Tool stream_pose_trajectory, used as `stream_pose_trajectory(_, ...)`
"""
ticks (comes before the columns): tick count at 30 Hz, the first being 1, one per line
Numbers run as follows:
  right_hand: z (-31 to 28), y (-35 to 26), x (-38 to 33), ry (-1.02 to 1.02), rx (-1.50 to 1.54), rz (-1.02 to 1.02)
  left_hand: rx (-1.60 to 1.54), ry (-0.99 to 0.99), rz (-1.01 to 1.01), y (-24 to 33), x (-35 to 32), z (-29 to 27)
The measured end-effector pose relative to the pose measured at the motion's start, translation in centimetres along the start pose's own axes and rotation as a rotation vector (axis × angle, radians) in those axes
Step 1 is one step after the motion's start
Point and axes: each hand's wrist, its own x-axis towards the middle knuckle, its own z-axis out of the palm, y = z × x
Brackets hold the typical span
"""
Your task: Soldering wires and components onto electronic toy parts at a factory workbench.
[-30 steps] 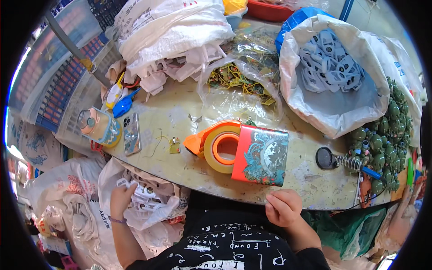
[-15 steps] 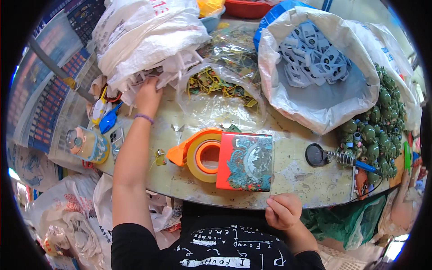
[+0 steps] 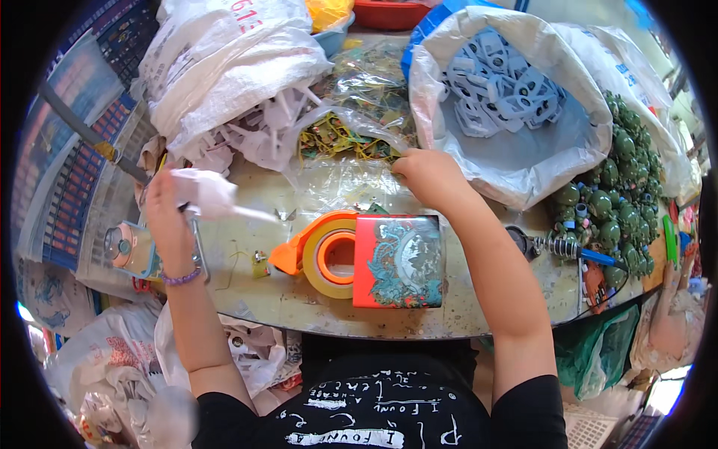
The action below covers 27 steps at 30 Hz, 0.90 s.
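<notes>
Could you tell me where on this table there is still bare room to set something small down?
Bare tabletop shows between the left hand and the orange tape dispenser, and along the near edge below the red patterned box. A smaller patch lies right of the box, before the coiled tool. The back is crowded: white sacks, the clear bag at the right hand, green parts.

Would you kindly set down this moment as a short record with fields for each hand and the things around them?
Left hand: raised over the table's left side, holding a white plastic piece
Right hand: reaching forward, gripping the edge of a clear plastic bag of small green and yellow parts
Table: pale worn top
Near front edge: tape dispenser with an orange core, red patterned box touching it
Right: white sack of grey-blue pieces, heap of green parts
</notes>
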Motion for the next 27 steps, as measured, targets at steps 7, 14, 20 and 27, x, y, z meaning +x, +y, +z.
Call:
stream_pose_trajectory(7,-0.9,-1.2,0.8,-0.027,-0.002,-0.031,-0.044,-0.731,-0.329,4.7,-5.9,7.9)
stream_pose_trajectory(14,-6.0,-5.0,-6.5,0.124,1.039,0.096,-0.185,-0.93,-0.541,4.5,-7.5,9.9)
stream_pose_trajectory(20,-3.9,-5.0,-12.1,0.109,0.872,-0.047,-0.028,-1.154,-0.598,5.5,-8.5,10.2)
stream_pose_trajectory(27,-4.8,-5.2,-12.5,0.266,0.676,-0.124,-0.06,-1.143,-0.581,5.1,-9.2,10.0)
